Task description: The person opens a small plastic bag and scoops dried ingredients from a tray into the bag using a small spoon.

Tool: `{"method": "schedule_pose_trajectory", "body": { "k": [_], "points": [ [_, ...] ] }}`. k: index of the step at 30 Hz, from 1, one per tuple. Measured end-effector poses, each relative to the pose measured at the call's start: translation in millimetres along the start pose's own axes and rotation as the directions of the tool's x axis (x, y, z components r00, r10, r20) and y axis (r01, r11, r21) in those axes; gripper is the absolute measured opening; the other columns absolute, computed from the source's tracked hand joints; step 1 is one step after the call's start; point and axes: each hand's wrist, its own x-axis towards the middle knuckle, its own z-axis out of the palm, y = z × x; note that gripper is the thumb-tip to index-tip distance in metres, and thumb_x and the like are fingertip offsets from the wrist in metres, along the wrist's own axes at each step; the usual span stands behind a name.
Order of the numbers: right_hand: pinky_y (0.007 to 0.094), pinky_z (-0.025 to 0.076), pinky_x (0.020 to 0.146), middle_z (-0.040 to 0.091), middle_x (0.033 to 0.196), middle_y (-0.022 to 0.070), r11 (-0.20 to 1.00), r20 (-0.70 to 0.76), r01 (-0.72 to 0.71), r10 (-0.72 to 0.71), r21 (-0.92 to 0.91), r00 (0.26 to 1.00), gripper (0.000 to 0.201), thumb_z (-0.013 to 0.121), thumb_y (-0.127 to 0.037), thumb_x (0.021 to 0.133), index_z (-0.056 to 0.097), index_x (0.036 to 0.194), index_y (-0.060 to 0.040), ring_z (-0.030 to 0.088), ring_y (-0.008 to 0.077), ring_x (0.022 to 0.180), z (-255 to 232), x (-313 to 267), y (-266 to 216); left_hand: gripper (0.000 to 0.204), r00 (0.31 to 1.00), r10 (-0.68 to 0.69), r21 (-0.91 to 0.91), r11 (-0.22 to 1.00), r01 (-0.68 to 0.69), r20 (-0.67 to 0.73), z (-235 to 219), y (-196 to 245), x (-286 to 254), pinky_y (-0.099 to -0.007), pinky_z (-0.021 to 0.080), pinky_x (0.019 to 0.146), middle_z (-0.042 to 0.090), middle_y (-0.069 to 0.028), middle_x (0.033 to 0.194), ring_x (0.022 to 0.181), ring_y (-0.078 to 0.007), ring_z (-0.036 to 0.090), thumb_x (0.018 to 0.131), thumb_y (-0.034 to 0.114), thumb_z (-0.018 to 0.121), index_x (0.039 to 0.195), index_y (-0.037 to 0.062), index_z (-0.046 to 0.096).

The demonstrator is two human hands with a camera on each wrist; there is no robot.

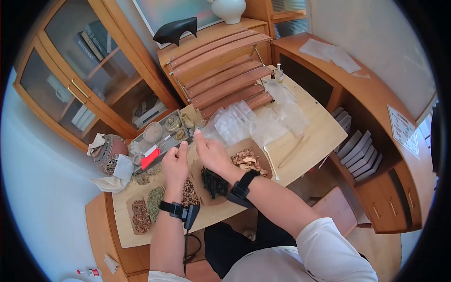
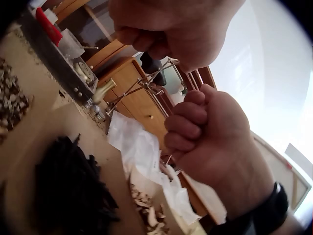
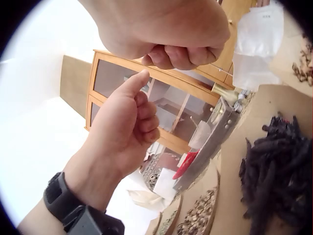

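Observation:
Both hands are raised side by side above the table, fingers curled into loose fists and thumbs pointing up. The left hand (image 1: 175, 165) hovers over the paper trays, and nothing shows in its curled fingers (image 3: 145, 120). Close beside it is the right hand (image 1: 213, 157), nearer the dark dried strips (image 1: 212, 182); its folded fingers (image 2: 186, 120) also show nothing between them. Around them lie pale dried slices (image 1: 248, 160), a chopped brown mix (image 1: 190, 193), green dried herbs (image 1: 155, 199) and reddish-brown dried pieces (image 1: 140, 216), each in a brown paper tray.
Clear plastic bags (image 1: 232, 123) lie behind the hands, before a slatted wooden rack (image 1: 225, 75). A grey tray (image 1: 162, 151) of small jars and a red-handled tool (image 1: 150, 159) stands left. A white spoon (image 1: 271, 164) and thin stick (image 1: 291, 151) lie right.

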Motion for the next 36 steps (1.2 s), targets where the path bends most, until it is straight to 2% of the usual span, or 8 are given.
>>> {"method": "schedule_pose_trajectory", "body": {
  "k": [1,3,6,14,21,28,30,36],
  "points": [
    [0.0557,0.049,0.081,0.066,0.083,0.0336,0.997,-0.029,0.045,-0.046,-0.059,0.999,0.078,0.030,-0.058,0.107,0.070,0.082,0.0039,0.065,0.0510,0.089,-2,5,-2,0.051,1.000,0.000,-0.003,1.000,0.000,-0.002,-2,3,1,-0.0379,0.039,0.054,0.054,-0.0042,0.058,0.055,-0.0160,0.051,0.102,0.035,0.065,0.065,0.0034,0.052],
    [0.0562,0.051,0.083,0.067,0.085,0.0338,0.988,-0.035,0.093,-0.099,-0.127,0.995,0.077,0.030,-0.056,0.107,0.072,0.083,0.0035,0.067,0.0503,0.091,-6,11,-4,0.048,0.979,0.206,0.421,0.887,-0.190,0.009,-9,9,1,-0.0451,0.044,0.056,0.060,-0.0139,0.062,0.058,-0.0313,0.060,0.099,0.033,0.065,0.063,0.0035,0.054],
    [0.0512,0.053,0.077,0.068,0.077,0.0284,0.891,-0.055,0.145,-0.186,-0.431,0.981,0.075,0.034,-0.055,0.108,0.071,0.077,0.0023,0.069,0.0446,0.080,-16,15,-13,0.041,0.918,0.395,0.526,0.772,-0.357,0.043,-13,4,4,-0.0503,0.049,0.062,0.065,-0.0175,0.068,0.068,-0.0393,0.065,0.096,0.030,0.064,0.064,0.0048,0.058],
    [0.0528,0.058,0.076,0.072,0.078,0.0249,0.618,0.083,0.247,-0.281,-0.746,0.956,0.068,0.038,-0.052,0.107,0.076,0.080,-0.0027,0.072,0.0442,0.080,-29,20,-8,0.038,0.887,0.430,0.640,0.637,-0.430,0.168,-24,-13,11,-0.0493,0.055,0.069,0.071,-0.0167,0.076,0.074,-0.0370,0.069,0.096,0.033,0.061,0.071,0.0059,0.069],
    [0.0508,0.056,0.071,0.070,0.075,0.0221,0.590,0.096,0.286,-0.332,-0.755,0.938,0.063,0.044,-0.053,0.105,0.074,0.078,-0.0047,0.070,0.0423,0.077,-21,20,4,0.038,0.919,0.361,0.641,0.671,-0.373,0.157,-33,-21,4,-0.0496,0.055,0.071,0.070,-0.0175,0.078,0.076,-0.0374,0.069,0.096,0.033,0.060,0.072,0.0046,0.068],
    [0.0498,0.055,0.071,0.071,0.079,0.0211,0.578,0.183,0.381,-0.372,-0.721,0.910,0.042,0.060,-0.040,0.100,0.072,0.088,-0.0026,0.070,0.0420,0.078,-42,10,28,0.016,0.971,0.230,0.596,0.771,-0.223,0.065,-67,-80,-30,-0.0466,0.048,0.092,0.070,-0.0128,0.107,0.104,-0.0336,0.063,0.092,0.023,0.066,0.094,0.0076,0.068],
    [0.0503,0.056,0.074,0.072,0.083,0.0207,0.621,0.176,0.370,-0.352,-0.691,0.919,0.036,0.060,-0.038,0.099,0.073,0.091,-0.0043,0.070,0.0420,0.081,-56,4,23,0.015,0.909,0.369,0.477,0.845,-0.242,-0.192,-77,-97,-48,-0.0459,0.048,0.094,0.068,-0.0136,0.110,0.106,-0.0350,0.062,0.090,0.017,0.070,0.099,0.0062,0.066],
    [0.0394,0.052,0.061,0.067,0.071,0.0168,0.691,0.099,0.340,-0.364,-0.638,0.926,0.026,0.067,-0.027,0.099,0.070,0.093,-0.0016,0.066,0.0315,0.063,-122,-15,43,0.025,0.900,0.269,0.519,0.853,-0.058,-0.342,-116,-107,-140,-0.0486,0.046,0.100,0.065,-0.0178,0.122,0.116,-0.0381,0.059,0.093,0.018,0.071,0.113,0.0039,0.064]
  ]
}}
